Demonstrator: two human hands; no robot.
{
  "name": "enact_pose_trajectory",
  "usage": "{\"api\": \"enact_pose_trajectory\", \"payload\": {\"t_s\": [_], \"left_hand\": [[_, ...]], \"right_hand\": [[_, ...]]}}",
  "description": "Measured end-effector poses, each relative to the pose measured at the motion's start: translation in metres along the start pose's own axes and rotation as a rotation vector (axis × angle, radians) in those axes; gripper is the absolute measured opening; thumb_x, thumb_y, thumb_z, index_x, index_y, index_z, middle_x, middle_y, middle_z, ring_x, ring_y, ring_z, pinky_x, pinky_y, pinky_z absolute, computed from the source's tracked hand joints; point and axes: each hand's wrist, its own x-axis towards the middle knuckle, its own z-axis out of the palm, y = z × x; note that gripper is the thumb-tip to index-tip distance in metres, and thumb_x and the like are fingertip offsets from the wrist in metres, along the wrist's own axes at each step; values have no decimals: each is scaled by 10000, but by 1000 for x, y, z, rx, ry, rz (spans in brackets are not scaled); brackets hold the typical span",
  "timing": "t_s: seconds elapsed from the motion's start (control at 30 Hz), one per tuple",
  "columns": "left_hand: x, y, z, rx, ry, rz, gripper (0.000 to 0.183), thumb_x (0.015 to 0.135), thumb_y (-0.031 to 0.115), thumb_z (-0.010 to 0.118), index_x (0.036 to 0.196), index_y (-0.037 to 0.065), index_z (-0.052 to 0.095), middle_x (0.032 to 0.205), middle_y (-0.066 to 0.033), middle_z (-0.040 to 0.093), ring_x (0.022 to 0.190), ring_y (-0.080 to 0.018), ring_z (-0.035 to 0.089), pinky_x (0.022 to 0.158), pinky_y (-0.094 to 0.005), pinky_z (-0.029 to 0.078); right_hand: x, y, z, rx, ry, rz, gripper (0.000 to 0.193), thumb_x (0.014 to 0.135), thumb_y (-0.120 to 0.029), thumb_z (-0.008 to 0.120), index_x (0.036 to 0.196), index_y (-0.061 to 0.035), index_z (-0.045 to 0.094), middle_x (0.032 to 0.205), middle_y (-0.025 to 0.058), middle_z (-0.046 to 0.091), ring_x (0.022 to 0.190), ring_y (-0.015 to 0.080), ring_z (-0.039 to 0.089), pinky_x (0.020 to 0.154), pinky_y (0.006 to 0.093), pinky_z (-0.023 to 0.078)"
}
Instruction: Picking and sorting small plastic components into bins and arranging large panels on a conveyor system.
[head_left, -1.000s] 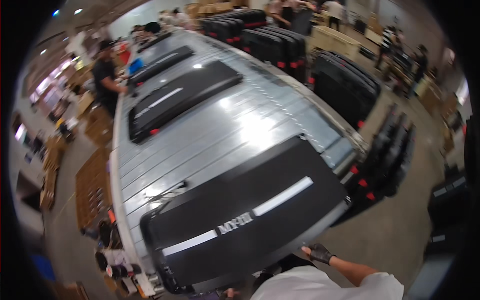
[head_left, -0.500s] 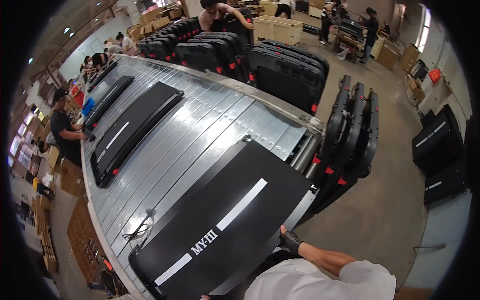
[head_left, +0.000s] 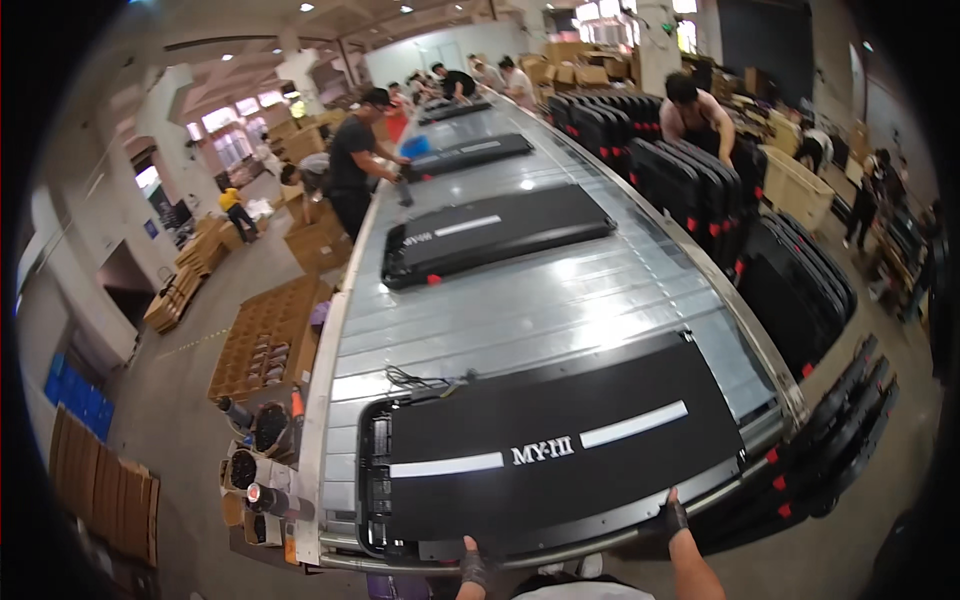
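- Black gloves (head_left: 676, 516) leave the thumbs bare on both hands I am watching: left hand (head_left: 473, 567) and right hand (head_left: 675, 513), well apart along the near long edge of the dark panel (head_left: 570, 484).
- Each thumb shows at that edge, but the fingers drop out of my sight, so I cannot tell how firmly either hand is closed.
- That panel lies flat on the near end of the slatted metal conveyor (head_left: 480, 330), white stripes (head_left: 635, 424) uppermost.
- I judge it heavy and stiff, with a smooth top that gives little purchase; I would hold the silvery rim (head_left: 600, 527) from beneath, hands spread, and mind the scuff-prone printing.
- Just beyond its far left part, a thin cable (head_left: 415, 378) lies loose and could snag.
- Farther up, a second panel (head_left: 500, 235) rests on the slats, near a co-worker in a dark shirt (head_left: 352, 150).
- On my right, upright black units (head_left: 800, 290) stand in rows; on my left, open containers (head_left: 270, 427) hold small parts.
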Motion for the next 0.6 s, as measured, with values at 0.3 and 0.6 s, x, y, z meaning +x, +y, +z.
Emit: {"api": "enact_pose_trajectory", "payload": {"t_s": [0.3, 0.6], "left_hand": [[13, 3, -29, 97, -36, -254, 693, 796, 723, 501, 1065, 93, 612, 832, -95, 658, 657, -299, 622, 518, -459, 498], [8, 10, -12, 136, -97, -179, 674, 791, 697, 541, 1062, 82, 603, 862, -118, 659, 684, -315, 626, 542, -479, 513]], "right_hand": [[-19, 17, 7, 92, 114, 78, 610, 908, -596, 444, 1189, -63, 533, 1036, 112, 624, 924, 300, 598, 818, 463, 511], [-19, 19, 19, 97, 247, 52, 660, 891, -636, 430, 1240, -78, 478, 1072, 135, 605, 946, 355, 594, 782, 535, 515]]}}
